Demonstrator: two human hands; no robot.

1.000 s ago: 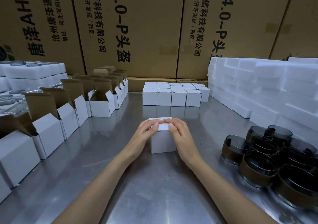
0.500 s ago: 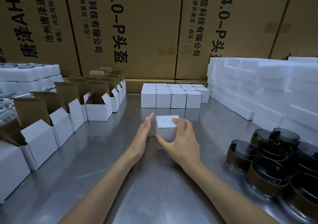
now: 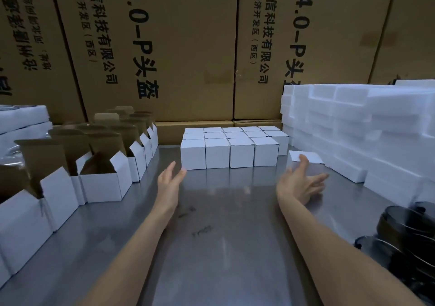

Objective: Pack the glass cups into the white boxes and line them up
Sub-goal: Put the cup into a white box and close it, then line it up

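A block of closed white boxes [image 3: 229, 151] stands in rows at the back of the steel table [image 3: 223, 223]. One more closed white box [image 3: 306, 157] sits apart, just right of the front row, its sides blurred. My right hand [image 3: 300, 183] lies against the near side of this box, thumb up and fingers spread straight. My left hand [image 3: 170, 180] hovers with straight fingers in front of the left end of the block and holds nothing. Dark glass cups [image 3: 404, 239] with brown bands crowd the table's lower right.
Open white boxes [image 3: 101, 178] with raised brown flaps line the left side. White foam blocks [image 3: 367, 131] are stacked along the right, more foam trays [image 3: 21, 119] at far left. Large brown cartons [image 3: 188, 46] wall off the back.
The box I pressed shut with both hands has travelled from the table's middle to the right end of the front row. My left hand let go; the view tilted up.
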